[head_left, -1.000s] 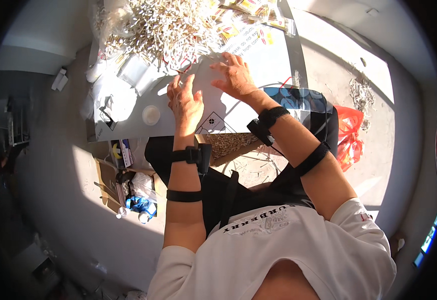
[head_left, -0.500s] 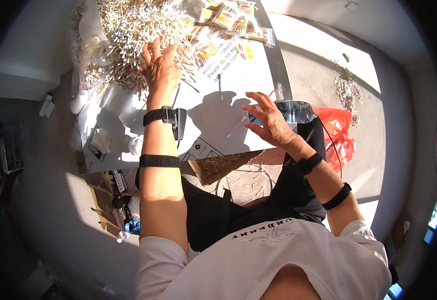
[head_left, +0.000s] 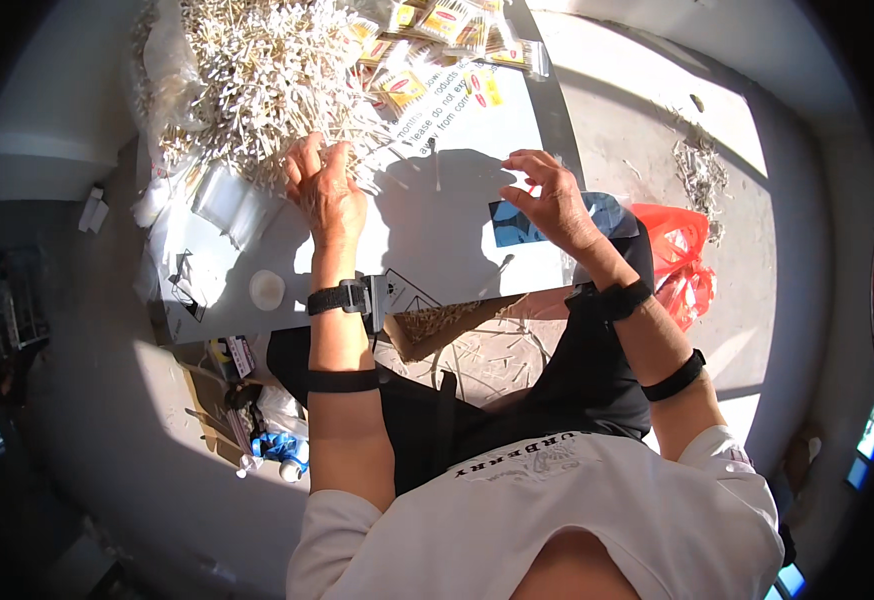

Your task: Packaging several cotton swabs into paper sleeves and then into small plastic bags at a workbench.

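A small white lid (head_left: 266, 288) lies on the desk (head_left: 437, 250) at the left. The left hand (head_left: 325, 188) reaches into the swab pile (head_left: 257, 70), fingers curled among the sticks; whether its grip has closed on any, I cannot tell. The right hand (head_left: 549, 198) hovers above the desk edge, its grip pinching a clear bag (head_left: 597, 205). An orange bag (head_left: 679, 260) lies on the floor beyond.

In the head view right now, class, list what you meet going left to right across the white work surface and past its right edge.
Small white round lid → left hand at the pile of white sticks → right hand holding a clear bag → red plastic bag.
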`<state>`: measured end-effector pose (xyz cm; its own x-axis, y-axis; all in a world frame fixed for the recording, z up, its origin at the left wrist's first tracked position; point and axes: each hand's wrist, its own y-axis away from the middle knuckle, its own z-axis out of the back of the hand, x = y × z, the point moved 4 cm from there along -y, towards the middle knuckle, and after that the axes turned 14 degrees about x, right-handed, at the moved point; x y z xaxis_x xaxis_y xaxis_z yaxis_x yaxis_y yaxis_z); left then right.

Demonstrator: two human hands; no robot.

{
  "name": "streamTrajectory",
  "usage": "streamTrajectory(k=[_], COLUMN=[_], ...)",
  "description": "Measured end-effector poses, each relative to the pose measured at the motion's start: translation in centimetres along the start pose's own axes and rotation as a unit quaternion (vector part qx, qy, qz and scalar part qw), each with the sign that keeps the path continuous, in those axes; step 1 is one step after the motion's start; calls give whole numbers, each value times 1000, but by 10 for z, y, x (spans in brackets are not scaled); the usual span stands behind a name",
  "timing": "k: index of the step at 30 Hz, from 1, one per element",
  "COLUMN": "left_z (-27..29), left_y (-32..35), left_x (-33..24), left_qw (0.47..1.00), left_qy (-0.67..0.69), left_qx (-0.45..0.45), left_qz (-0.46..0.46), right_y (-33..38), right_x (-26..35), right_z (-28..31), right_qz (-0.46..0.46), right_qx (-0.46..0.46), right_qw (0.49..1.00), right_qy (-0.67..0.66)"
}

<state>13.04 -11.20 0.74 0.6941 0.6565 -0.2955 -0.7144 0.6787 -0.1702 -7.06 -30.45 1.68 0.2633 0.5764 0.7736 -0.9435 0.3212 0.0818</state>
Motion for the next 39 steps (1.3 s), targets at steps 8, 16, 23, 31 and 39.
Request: streamTrajectory(k=[8,16,23,31,39], left_z=[-25,-5,-9,-15,-11], left_y=[5,2,65,52,66], left_x=[10,23,4,-8,-25], left_qw=[999,999,981,974,992], left_qy=[-19,19,35,-31,33], left_qx=[43,-31,-14,-26,92], left_qz=[21,13,189,224,83], right_y=[-64,-30,-29,-21,23], right_x=[59,26,29,27,14], right_z=[-92,-78,-70,-79,-68], right_qz=[71,93,-41,42,139], right_qx=[-90,-47,-144,-108,-16], right_qw=[981,993,983,978,985], right_qy=[158,50,104,171,97])
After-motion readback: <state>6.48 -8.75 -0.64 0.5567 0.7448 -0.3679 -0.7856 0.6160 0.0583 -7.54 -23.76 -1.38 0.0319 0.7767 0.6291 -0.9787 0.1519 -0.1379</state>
